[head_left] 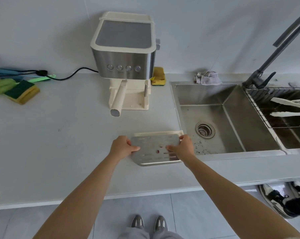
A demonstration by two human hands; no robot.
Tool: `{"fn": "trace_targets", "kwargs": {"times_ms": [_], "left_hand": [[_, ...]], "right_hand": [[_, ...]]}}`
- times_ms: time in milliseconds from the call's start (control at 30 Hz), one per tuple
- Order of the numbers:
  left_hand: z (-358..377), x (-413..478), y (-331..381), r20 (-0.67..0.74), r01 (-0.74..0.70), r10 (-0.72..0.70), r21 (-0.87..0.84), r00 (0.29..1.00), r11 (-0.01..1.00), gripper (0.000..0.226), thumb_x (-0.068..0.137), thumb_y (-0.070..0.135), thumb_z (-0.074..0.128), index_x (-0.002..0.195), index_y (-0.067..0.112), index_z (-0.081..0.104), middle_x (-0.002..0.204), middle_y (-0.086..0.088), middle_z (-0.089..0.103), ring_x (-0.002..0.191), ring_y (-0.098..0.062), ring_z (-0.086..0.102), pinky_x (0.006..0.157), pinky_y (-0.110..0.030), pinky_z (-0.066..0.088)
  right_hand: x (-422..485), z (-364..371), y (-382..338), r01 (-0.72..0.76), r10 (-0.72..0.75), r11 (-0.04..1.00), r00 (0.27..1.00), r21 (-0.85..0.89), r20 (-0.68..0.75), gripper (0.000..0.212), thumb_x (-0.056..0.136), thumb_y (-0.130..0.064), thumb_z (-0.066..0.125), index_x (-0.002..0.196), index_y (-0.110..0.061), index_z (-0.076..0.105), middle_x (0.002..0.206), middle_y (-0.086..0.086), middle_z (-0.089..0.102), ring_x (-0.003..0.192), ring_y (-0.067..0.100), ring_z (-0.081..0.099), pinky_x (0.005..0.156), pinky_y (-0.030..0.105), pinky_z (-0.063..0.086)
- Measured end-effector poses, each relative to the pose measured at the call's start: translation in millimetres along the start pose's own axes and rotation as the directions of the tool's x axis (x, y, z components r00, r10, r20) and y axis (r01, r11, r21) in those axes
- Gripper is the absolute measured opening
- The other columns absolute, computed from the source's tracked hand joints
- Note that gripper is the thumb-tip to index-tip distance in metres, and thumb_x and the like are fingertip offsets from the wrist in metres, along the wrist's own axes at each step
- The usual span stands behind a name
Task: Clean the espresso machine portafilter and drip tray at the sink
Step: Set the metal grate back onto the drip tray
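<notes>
I see both forearms bare, from frame edge down to wrist. Left hand (122, 147) and right hand (183, 148) bare as well. Lower down I make out light grey trousers (151, 235): loose fabric, soft folds. Left shoe (137, 221) and right shoe (161, 222): matching grey trainers, darker panels along top, paler rounded toes.

Left hand (122, 147) and right hand (182, 147) grip drip tray (154, 152) — beside sink (232, 107), espresso machine (125, 54) behind.
</notes>
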State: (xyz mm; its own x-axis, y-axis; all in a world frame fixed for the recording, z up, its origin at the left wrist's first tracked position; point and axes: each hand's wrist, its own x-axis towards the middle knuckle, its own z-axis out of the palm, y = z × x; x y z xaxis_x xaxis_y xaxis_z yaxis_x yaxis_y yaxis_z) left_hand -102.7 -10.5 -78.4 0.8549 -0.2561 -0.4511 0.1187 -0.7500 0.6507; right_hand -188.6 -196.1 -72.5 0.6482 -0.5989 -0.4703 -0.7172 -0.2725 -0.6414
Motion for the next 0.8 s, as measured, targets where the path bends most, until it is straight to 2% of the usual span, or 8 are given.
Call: {"fn": "trace_targets", "kwargs": {"times_ms": [167,300,433,533,600,800], "left_hand": [[13.1,8.1,13.2,0.033,-0.026,0.023,0.123,0.999,0.992,0.045,0.076,0.025,0.073,0.050,0.016,0.037,0.055,0.001,0.046,0.069,-0.022,0.050,0.052,-0.023,0.030],[15.8,11.5,15.9,0.022,-0.018,0.014,0.174,1.000,0.985,0.046,0.076,0.028,0.073,0.051,0.016,0.036,0.055,0.001,0.044,0.070,-0.023,0.049,0.055,-0.028,0.031],[17.0,13.4,17.8,0.024,-0.029,0.024,0.218,0.999,0.976,0.045,0.078,0.028,0.072,0.054,0.016,0.035,0.058,0.003,0.042,0.073,-0.023,0.048,0.062,-0.027,0.032],[19.2,15.2,15.8,0.022,-0.045,0.041,0.211,0.999,0.976,0.043,0.078,0.028,0.071,0.059,0.018,0.034,0.061,0.005,0.042,0.075,-0.022,0.047,0.054,-0.023,0.030],[21.4,16.5,12.6,0.008,-0.046,0.045,0.175,0.999,0.984,0.043,0.077,0.028,0.072,0.062,0.020,0.033,0.065,0.007,0.042,0.077,-0.020,0.046,0.053,-0.019,0.028],[23.9,16.5,8.8,0.000,-0.040,0.040,0.152,0.999,0.988,0.045,0.077,0.028,0.073,0.065,0.022,0.029,0.068,0.007,0.041,0.078,-0.020,0.045,0.054,-0.019,0.029]], "right_hand": [[12.3,-15.3,6.2,0.050,-0.049,0.996,0.999,-0.078,0.021,0.058,0.072,-0.017,0.074,0.117,-0.004,0.041,0.119,0.013,0.044,0.107,0.028,0.050,0.091,0.043,0.049],[22.4,-19.0,6.3,0.106,-0.103,0.986,0.994,-0.127,0.029,0.056,0.074,-0.019,0.074,0.116,-0.004,0.040,0.118,0.013,0.045,0.109,0.026,0.047,0.095,0.037,0.046],[29.4,-20.0,8.5,0.110,-0.103,0.979,0.993,-0.171,0.049,0.059,0.073,-0.025,0.077,0.116,-0.005,0.041,0.120,0.012,0.048,0.114,0.027,0.045,0.100,0.041,0.043],[30.9,-20.6,11.7,0.116,-0.109,0.973,0.993,-0.201,0.044,0.060,0.073,-0.027,0.077,0.116,-0.005,0.042,0.119,0.012,0.048,0.114,0.027,0.044,0.099,0.039,0.042],[31.6,-20.8,12.8,0.123,-0.118,0.967,0.992,-0.224,0.039,0.060,0.073,-0.030,0.076,0.116,-0.005,0.042,0.120,0.011,0.049,0.114,0.026,0.043,0.098,0.038,0.042],[31.6,-18.6,13.4,0.170,-0.163,0.937,0.985,-0.306,0.049,0.060,0.077,-0.036,0.071,0.120,-0.006,0.040,0.126,0.011,0.044,0.119,0.027,0.039,0.099,0.036,0.038]]}}
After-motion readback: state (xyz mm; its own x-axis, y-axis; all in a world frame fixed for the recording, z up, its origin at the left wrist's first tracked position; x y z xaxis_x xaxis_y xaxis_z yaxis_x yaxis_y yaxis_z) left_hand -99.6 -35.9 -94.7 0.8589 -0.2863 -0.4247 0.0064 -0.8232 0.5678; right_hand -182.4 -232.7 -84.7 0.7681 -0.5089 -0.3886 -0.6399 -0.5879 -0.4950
